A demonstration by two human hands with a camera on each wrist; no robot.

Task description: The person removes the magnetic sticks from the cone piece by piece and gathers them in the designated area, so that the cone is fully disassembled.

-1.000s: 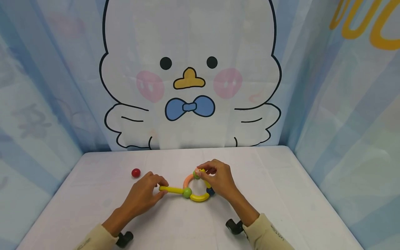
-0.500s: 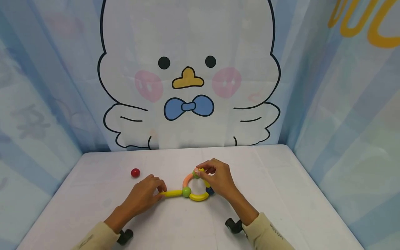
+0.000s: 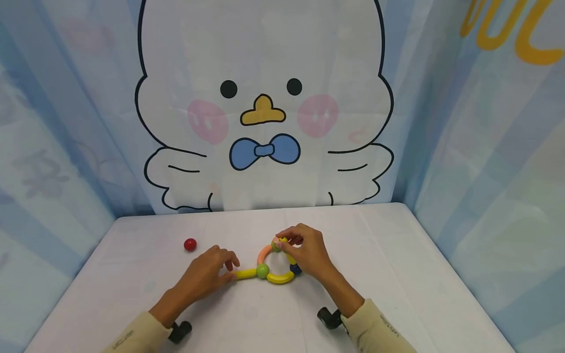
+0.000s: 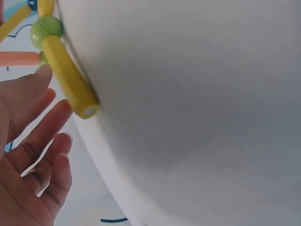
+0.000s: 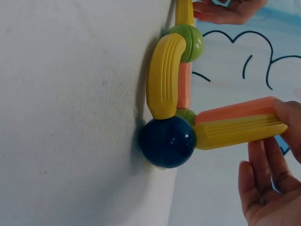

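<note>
Toy building rods and balls are joined in a loop on the white table. A curved yellow rod (image 3: 280, 278) runs from a green ball (image 3: 262, 270) to a dark blue ball (image 5: 168, 142); a curved orange rod (image 3: 264, 254) leads to another green ball (image 3: 275, 246). My right hand (image 3: 309, 247) pinches the raised ends of a yellow rod (image 5: 240, 132) and an orange rod (image 5: 235, 109), which meet at the fingertips. A straight yellow rod (image 3: 246, 274) extends left from the nearer green ball. My left hand (image 3: 205, 272) is at its free end, thumb and fingers apart.
A red ball (image 3: 190, 244) lies on the table (image 3: 132, 274) beyond my left hand. Black wrist cameras are strapped at the left sleeve (image 3: 139, 333) and right sleeve (image 3: 375, 328). A printed curtain (image 3: 265, 181) hangs behind the table.
My left hand has swung the straight yellow rod's free end toward me and lowered it, then loosened its pinch. My right hand keeps its hold on the raised rods.
</note>
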